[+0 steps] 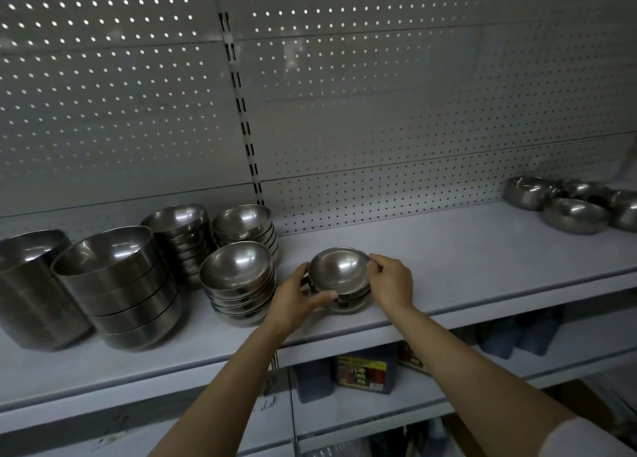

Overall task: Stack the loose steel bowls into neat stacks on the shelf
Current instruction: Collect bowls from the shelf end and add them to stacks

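Both hands hold a short stack of small steel bowls (339, 277) standing on the shelf (448, 249), near its front edge and about midway along it. The left hand (296, 299) curls round the stack's left side, thumb across the front just under the top bowl's rim. The right hand (391, 280) grips the right side, fingertips pinching the top rim.

Just to the left stands a taller stack (239, 282) of similar bowls, with two more stacks (212, 232) behind it by the pegboard back (379, 111). Toward the shelf's left end are two stacks of larger straight-sided bowls (117, 284).

At the shelf's far right end, near the back, several loose bowls (574, 213) lie unstacked, clustered and touching.
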The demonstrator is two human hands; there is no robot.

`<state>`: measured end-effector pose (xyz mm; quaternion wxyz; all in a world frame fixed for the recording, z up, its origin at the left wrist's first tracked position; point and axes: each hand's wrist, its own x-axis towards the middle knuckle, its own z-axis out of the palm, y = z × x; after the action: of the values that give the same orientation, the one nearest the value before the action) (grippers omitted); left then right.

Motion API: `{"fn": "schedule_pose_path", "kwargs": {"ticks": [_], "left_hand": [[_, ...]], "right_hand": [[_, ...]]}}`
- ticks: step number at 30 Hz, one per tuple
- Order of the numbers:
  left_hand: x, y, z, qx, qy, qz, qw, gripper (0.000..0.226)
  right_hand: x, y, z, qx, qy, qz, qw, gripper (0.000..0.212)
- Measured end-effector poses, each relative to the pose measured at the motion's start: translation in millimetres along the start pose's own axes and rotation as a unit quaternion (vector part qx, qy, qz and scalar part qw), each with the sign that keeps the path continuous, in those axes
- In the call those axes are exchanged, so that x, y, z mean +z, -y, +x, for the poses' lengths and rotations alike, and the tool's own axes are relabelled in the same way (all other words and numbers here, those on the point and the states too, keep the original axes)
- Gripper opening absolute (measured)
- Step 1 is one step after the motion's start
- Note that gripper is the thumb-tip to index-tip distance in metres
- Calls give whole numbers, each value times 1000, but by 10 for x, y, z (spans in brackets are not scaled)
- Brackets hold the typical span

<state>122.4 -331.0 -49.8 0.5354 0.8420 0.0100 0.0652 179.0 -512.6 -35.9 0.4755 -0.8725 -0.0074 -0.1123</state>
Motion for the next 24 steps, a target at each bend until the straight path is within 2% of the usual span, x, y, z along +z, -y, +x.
{"fn": "schedule_pose_path", "kwargs": {"ticks": [3, 5, 7, 8, 10, 11, 13, 20, 24], "left_hand": [[-6, 16, 14, 0, 4, 17, 1000, 78], [-7, 48, 22, -2, -6, 25, 1000, 86], [-5, 93, 33, -6, -10, 14, 1000, 93], [-3, 103, 38, -9, -11, 6, 1000, 94], [-3, 117, 51, -9, -11, 0, 1000, 94], [-3, 118, 61, -6, -11, 1, 1000, 94], [-6, 112, 80, -2, -9, 2, 1000, 93], [-10, 90, 177, 6, 1, 10, 1000, 74], [-36, 87, 316, -3, 6, 23, 1000, 72]], "right_hand": [[-4, -21, -6, -6, 13, -18, 1000, 30], [-63, 23, -56, -24, 50, -38, 998, 26], [-163, 50, -136, -53, 117, 15, 992, 21], [-214, 48, -188, -59, 163, 51, 984, 28], [-250, -23, -235, -61, 223, 75, 970, 64], [-235, -74, -227, -67, 224, 70, 970, 80], [-179, -158, -176, -82, 208, 70, 972, 93], [-26, -218, 19, -99, 201, 80, 971, 87], [37, -195, 173, -101, 202, 64, 972, 84]]}}
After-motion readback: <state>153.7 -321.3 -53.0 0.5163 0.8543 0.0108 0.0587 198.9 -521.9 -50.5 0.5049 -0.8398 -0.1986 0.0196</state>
